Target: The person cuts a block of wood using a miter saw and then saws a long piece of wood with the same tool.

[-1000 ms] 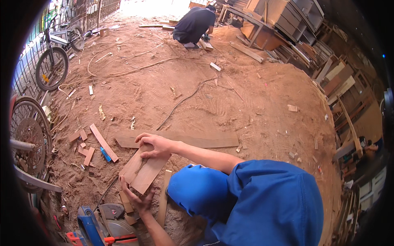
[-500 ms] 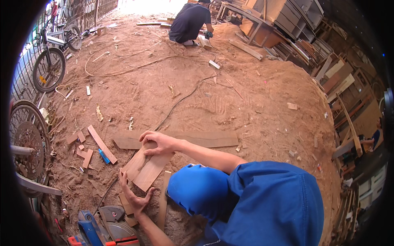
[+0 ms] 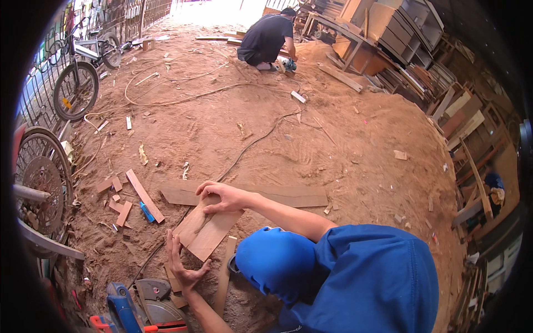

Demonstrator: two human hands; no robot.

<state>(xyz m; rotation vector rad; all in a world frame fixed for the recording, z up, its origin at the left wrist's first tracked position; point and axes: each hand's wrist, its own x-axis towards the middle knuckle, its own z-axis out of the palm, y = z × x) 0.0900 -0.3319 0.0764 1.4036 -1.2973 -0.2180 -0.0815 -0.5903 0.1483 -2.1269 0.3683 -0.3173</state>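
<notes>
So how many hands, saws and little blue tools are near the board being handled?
Hands at the board: 2 (left hand, right hand)
Saw: 1
Little blue tool: 1
Total: 4

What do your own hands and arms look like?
The right hand and left hand wear no gloves, and neither wrist shows a watch. A loose blue sleeve with a stitched seam covers the upper right arm; no left sleeve shows.
</notes>
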